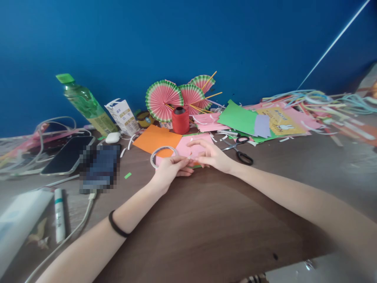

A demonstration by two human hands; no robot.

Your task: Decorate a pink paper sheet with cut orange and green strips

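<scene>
Both hands meet above the pink paper [196, 140] in the middle of the table. My left hand [172, 169] is closed in a pinch on a small pale strip [190, 156], too small to name exactly. Opposite it, my right hand [213, 155] has its index finger arched and its thumb and other fingertips together at the strip; what they grip is hard to make out. A tape roll [151, 160] stands just behind my left hand, partly covered by it. Orange paper [156, 138] lies beyond. Scissors [244, 158] rest open to the right of my right hand.
A red thread spool [180, 122] and pleated paper fans [161, 100] stand by the blue wall. Green sheets [238, 120] and paper strips [312, 96] lie right. On the left are a bottle [88, 106], carton [123, 118], phone [69, 154], marker [59, 218] and cable [85, 216].
</scene>
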